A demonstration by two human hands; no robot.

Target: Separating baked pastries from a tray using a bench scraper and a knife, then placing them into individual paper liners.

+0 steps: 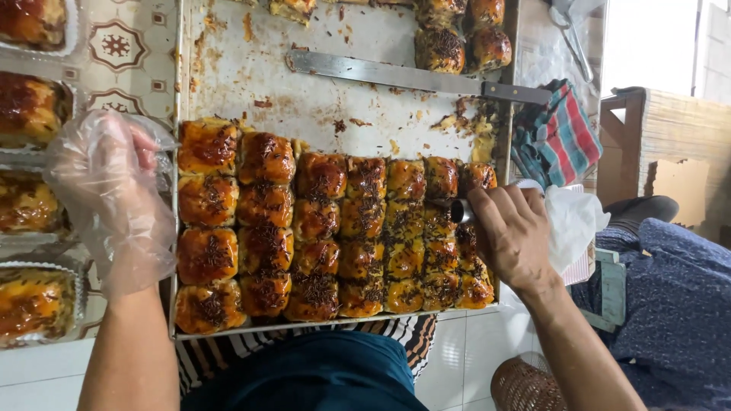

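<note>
Tiled white floor and a patterned tablecloth frame the work surface, seen from above.

Item, 6 o'clock, nearest: teal garment over a striped cloth [403, 339] at the tray's near edge; woven basket [525, 388] at 5 o'clock on the floor.

Item, 8 o'clock: left hand [114, 198] in a loose clear plastic glove, fingers lightly curled and together, resting just beside the tray's left rim; whether it grips anything cannot be told. Paper cases with glazed pastry [34, 301] lie just beside it, running up to 10 o'clock.

Item, 4 o'clock: right hand [514, 236], bare, fingers closed around a small metal cylinder [461, 211], pressed against the pastries at the tray's right rim. White tissue [575, 221] sits just behind this hand.

Item, centre: metal baking tray [320, 99], near half packed with rows of glazed brown buns [320, 236] topped with dark sprinkles, touching one another.

Item, 12 o'clock: bare, crumb-strewn tray floor carrying a long flat metal blade [381, 74] with a dark handle, lying crosswise. More buns [461, 34] cluster beyond it at 1 o'clock.

Item, 2 o'clock: red-and-teal checked cloth [560, 133] off the tray's right edge.
</note>
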